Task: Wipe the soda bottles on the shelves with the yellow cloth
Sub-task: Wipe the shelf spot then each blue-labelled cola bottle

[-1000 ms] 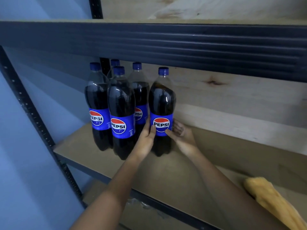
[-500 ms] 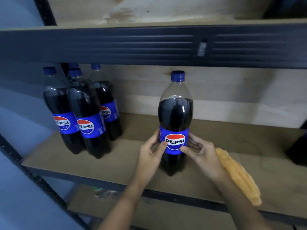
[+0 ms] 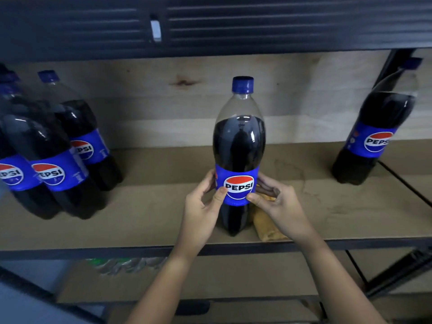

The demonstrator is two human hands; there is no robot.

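Bottle (image 3: 238, 146) held upright on shelf (image 3: 152, 220)
Left hand (image 3: 203, 206) and right hand (image 3: 280, 204) fingers curl around its label; yellow cloth (image 3: 264, 223) just right.

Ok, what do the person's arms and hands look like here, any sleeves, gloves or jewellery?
Both are bare: the left hand and right hand wear no gloves, and no rings or watch show. The forearms are uncovered down to the frame's lower edge, with no sleeve, band or marking in view.

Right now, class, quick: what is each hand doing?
Left hand: holds the middle bottle at its label, thumb on the front.
Right hand: holds the same bottle from the other side; the yellow cloth lies under it, ungripped.
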